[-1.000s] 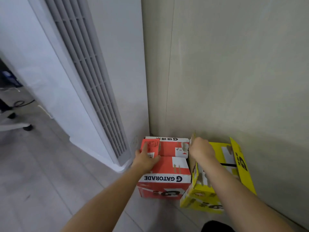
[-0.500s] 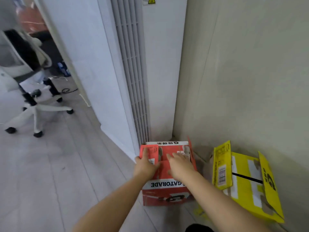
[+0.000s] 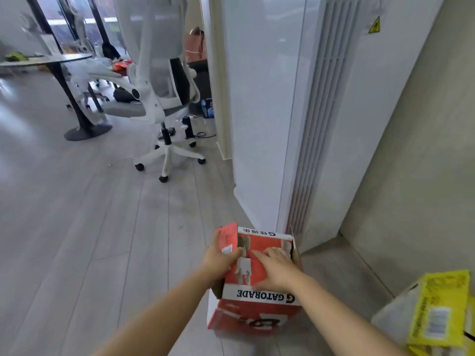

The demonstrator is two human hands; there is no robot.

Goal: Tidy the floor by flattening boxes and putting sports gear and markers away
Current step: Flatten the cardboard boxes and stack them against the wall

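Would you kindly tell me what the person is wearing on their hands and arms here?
The left hand and right hand are ungloved, with no rings visible. The left forearm and right forearm are uncovered to the frame edge: no sleeve, watch or bracelet shows.

Lower centre of the frame, the red cardboard box [image 3: 257, 312] bears "GATORADE" and a G logo in black on its near white band, upside down. Its far band has Chinese characters, unclear. Upper right, a yellow triangular warning sticker [image 3: 374, 25] sits on the tall white tower unit [image 3: 359, 98]. Lower right, print on the yellow cardboard box [image 3: 437, 312] is blurred.
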